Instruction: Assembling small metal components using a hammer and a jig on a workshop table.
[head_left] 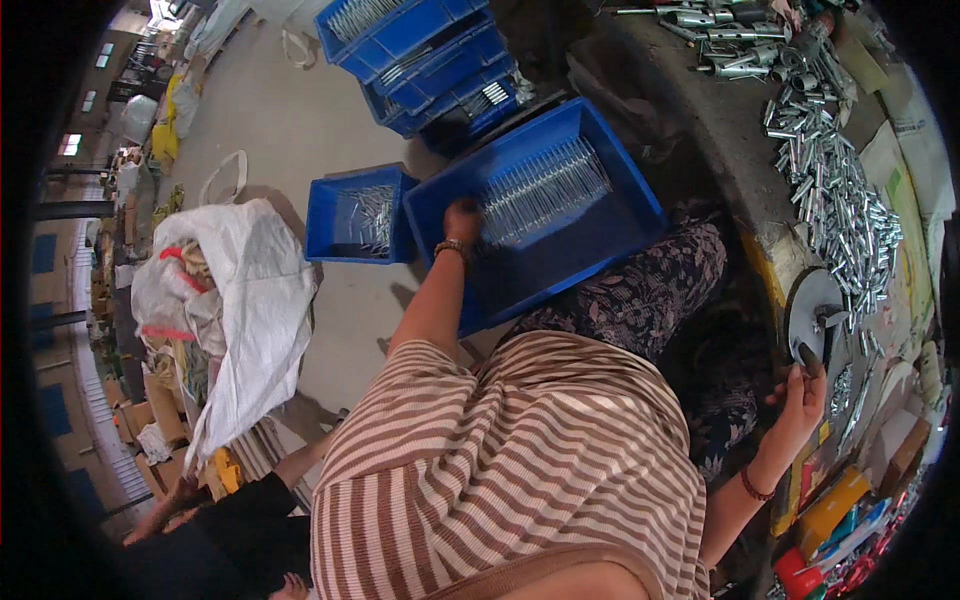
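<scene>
My left hand (462,224) reaches into a large blue plastic bin (632,170), its fingers curled in at the near-left end of a row of thin metal rods (550,190). What it grips, if anything, is hidden. On the right, my right hand (798,395) is at the workbench edge, fingers drawn together beside a round metal disc (808,312). Its fingertips look dark, and anything between them is too small to make out. A smaller blue bin (332,240) with loose metal pieces (372,215) stands left of the large one.
Stacked blue bins (415,70) of metal parts stand beyond. Shiny metal sleeves (835,190) are heaped on the bench (735,150) at right. A white woven sack (265,300) sits at left. Another person's dark-clothed arm (265,495) shows at lower left.
</scene>
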